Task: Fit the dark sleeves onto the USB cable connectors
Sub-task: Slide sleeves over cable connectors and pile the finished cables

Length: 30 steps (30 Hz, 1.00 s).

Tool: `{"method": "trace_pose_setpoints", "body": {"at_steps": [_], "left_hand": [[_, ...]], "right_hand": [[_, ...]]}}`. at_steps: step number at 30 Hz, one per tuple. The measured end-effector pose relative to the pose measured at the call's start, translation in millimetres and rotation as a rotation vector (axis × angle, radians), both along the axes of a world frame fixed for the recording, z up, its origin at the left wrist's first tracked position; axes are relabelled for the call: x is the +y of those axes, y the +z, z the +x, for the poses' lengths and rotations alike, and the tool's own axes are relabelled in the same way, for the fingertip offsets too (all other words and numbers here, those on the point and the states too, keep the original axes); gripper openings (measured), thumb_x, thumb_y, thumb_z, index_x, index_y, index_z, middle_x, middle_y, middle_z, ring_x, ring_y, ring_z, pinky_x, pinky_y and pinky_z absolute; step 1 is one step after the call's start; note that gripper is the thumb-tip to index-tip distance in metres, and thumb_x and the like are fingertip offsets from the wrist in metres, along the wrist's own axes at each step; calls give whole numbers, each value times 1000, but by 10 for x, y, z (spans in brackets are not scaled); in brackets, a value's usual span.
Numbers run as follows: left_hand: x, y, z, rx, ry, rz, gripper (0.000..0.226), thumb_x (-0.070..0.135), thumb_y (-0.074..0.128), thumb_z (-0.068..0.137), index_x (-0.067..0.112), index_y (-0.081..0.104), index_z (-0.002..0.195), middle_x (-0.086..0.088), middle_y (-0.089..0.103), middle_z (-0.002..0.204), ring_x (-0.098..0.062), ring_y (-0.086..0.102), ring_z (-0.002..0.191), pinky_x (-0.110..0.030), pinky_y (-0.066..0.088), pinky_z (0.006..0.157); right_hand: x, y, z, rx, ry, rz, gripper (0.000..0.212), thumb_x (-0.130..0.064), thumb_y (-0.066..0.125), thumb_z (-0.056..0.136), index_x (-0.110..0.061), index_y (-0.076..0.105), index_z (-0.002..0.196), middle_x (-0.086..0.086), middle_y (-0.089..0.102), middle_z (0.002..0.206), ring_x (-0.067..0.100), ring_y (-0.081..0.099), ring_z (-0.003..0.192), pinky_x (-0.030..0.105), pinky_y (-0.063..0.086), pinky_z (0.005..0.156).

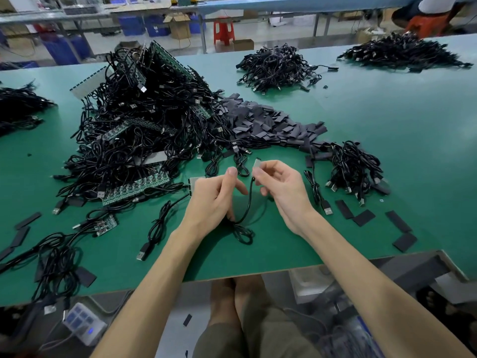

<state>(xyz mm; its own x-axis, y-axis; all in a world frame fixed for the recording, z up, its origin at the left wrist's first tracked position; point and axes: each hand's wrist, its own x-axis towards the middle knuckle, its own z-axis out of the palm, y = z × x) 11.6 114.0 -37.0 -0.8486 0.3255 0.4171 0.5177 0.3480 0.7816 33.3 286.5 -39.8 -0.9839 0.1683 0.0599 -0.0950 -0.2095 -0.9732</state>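
- Head view: green bench (387, 156), under both hands.
- Cable heap (144, 120), beyond left hand.
- Dark sleeves (271, 122), piled beyond right hand.
- Right hand (281, 187): pinching USB cable (248, 202) by its connector (257, 165).
- Left hand (214, 197): fingers curled; grip cannot be told.

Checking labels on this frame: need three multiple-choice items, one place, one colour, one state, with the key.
1. Where is the pile of dark sleeves?
A. on the floor
B. on the table, right of the big cable heap
C. in a blue bin

2. What colour is the table?
A. green
B. white
C. red

3. What is the right hand doing?
A. lying flat on the table
B. pinching a connector
C. holding scissors

Key: 1 B, the sleeves spill out beside the heap; 2 A, the surface is green throughout; 3 B, its fingers close on the connector, the cable trailing below.
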Motion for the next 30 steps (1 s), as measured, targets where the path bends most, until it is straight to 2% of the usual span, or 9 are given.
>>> {"method": "trace_pose_setpoints", "body": {"at_steps": [4, 6, 8, 10, 12, 15, 19, 22, 30], "left_hand": [[15, -7, -26, 44, -10, -170, 48, 59, 42, 104, 23, 68, 87, -2, 60, 56, -20, 55, 54, -41, 47, 57], [20, -13, -38, 69, -25, -215, 32, 52, 51, 103, 26, 64, 90, 1, 62, 63, -20, 54, 57, -40, 47, 58], [21, -23, -53, 87, -36, -219, 18, 40, 58, 103, 25, 63, 94, 7, 67, 69, -19, 56, 57, -36, 47, 59], [25, -37, -70, 95, -14, -235, 13, 31, 61, 102, 21, 62, 94, 12, 68, 73, -18, 57, 58, -32, 45, 60], [31, -47, -87, 85, 12, -276, 14, 28, 60, 102, 19, 59, 91, 13, 67, 72, -16, 58, 61, -34, 47, 62], [42, -56, -93, 74, 13, -342, 16, 28, 56, 103, 17, 56, 91, 6, 66, 68, -19, 60, 62, -41, 52, 66], [42, -66, -95, 64, 16, -369, 17, 29, 54, 103, 17, 53, 90, 6, 56, 60, -18, 52, 58, -40, 49, 62], [45, -70, -95, 68, 22, -391, 19, 32, 53, 103, 20, 52, 89, 6, 52, 59, -16, 49, 56, -36, 44, 60], [82, -64, -91, 77, 52, -429, 20, 33, 53, 102, 19, 53, 89, 5, 54, 61, -18, 51, 58, -38, 47, 62]], "right_hand": [[-14, -30, -11, 24, 44, 93, 9, -14, 80, 87, -13, 76, 96, 14, 74, 96, 16, 66, 87, 28, 53, 84], [-15, -49, -15, 31, 22, 124, 9, -12, 78, 89, -16, 78, 97, 15, 74, 105, 22, 67, 93, 33, 54, 90], [-18, -56, -25, 31, 12, 183, 16, -8, 70, 95, -18, 79, 103, 12, 74, 112, 23, 66, 97, 32, 54, 88], [-25, -56, -34, 31, 8, 219, 21, -6, 62, 100, -18, 77, 111, 7, 73, 117, 18, 67, 102, 31, 55, 89], [-27, -61, -54, 12, -47, 254, 23, -10, 62, 101, -19, 72, 119, 4, 69, 125, 17, 68, 109, 33, 54, 99], [41, -46, -129, -33, -152, 371, 38, -20, 65, 100, -16, 59, 137, 2, 55, 140, 9, 58, 124, 32, 44, 112], [238, -39, -299, -95, -260, 802, 62, -24, 63, 101, -3, 37, 153, 11, 32, 154, 25, 31, 145, 33, 24, 121], [324, -66, -433, -128, -271, 976, 73, -28, 59, 102, 0, 23, 158, 14, 19, 164, 28, 11, 152, 37, 12, 124], [374, 71, -990, -89, -151, 1338, 69, -33, 48, 108, -12, 14, 163, 7, 12, 171, 26, 5, 157, 44, 4, 128]]}}
